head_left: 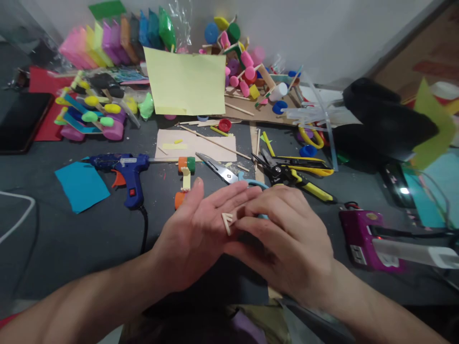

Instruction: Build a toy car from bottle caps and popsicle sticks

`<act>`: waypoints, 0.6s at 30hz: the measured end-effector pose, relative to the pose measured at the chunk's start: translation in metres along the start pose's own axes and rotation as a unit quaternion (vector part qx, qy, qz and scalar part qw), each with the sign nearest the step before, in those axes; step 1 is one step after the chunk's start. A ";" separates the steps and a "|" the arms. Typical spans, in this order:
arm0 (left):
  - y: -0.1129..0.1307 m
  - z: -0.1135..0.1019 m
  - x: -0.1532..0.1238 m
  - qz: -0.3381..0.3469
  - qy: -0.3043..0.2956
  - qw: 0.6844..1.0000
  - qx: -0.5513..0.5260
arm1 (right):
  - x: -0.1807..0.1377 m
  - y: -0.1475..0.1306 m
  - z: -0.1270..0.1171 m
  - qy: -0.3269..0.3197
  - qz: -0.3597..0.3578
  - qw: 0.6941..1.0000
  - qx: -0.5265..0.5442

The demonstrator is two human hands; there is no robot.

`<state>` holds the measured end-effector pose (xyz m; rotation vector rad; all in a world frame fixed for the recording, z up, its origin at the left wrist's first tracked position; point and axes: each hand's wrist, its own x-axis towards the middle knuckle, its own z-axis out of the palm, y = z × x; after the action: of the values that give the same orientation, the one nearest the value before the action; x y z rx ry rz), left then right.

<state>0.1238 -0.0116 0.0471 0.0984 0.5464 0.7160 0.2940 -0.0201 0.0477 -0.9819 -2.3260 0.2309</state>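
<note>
My left hand is turned palm up, open and flat, with a few short wooden stick pieces lying on it. Over that palm, my right hand has its thumb and fingers pinched together at the ends of the pieces; its fingertips partly hide what they grip. Just beyond the hands lie scissors with light blue handles, partly covered by my fingers. A small assembly of orange and green caps joined by a pale yellow strip stands behind my left thumb.
A blue glue gun lies left, near blue paper. Yellow-handled pliers and a purple box with cables are right. Behind are a yellow sheet, a wheeled toy, colourful clay packs and loose sticks.
</note>
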 end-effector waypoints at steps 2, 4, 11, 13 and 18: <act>0.000 0.000 -0.001 0.003 0.002 1.000 0.001 | 0.002 -0.002 0.006 -0.003 0.009 1.000 -0.004; -0.001 -0.001 -0.001 0.013 -0.008 1.000 0.001 | 0.003 -0.004 0.009 -0.001 0.016 1.000 0.017; -0.006 -0.003 -0.002 0.041 -0.035 0.998 -0.033 | -0.003 0.004 -0.005 -0.011 0.035 0.999 -0.032; -0.008 -0.005 -0.001 0.037 -0.040 0.998 -0.033 | -0.005 0.008 -0.008 -0.020 0.031 0.997 -0.064; -0.009 -0.008 0.002 0.025 -0.022 0.999 -0.028 | -0.005 0.009 -0.007 -0.050 0.015 0.997 -0.064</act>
<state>0.1263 -0.0181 0.0372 0.0758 0.4833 0.7758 0.3060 -0.0181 0.0473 -1.0898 -2.4438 0.1475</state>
